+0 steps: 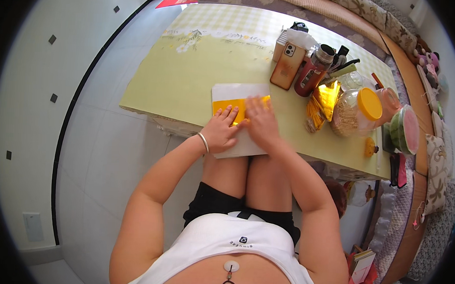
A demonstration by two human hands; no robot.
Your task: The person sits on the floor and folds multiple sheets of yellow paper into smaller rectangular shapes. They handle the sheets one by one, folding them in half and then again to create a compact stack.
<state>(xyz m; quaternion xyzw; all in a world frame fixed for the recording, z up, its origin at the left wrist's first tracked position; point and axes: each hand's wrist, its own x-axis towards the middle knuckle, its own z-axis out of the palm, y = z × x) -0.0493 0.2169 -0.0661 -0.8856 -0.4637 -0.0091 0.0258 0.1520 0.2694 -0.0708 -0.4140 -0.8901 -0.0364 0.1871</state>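
A shiny gold foil sheet (238,110) lies on a larger white sheet of paper (239,91) at the near edge of the table. My left hand (221,130), with a bangle on its wrist, rests flat on the foil and paper, fingers stretched and apart. Beside it, my right hand (261,123) lies over the right part of the foil with its fingers extended; motion blurs the fingertips. The thumbs come close together over the paper. Parts of the foil are hidden under both hands.
On the table's (153,86) right stand a phone (289,65), a red thermos (311,74), a gold foil pack (326,99), a yellow-lidded jar (350,115) and a watermelon-patterned container (405,129). A small yellow object (370,147) sits near the right edge. A couch (407,203) runs along the right.
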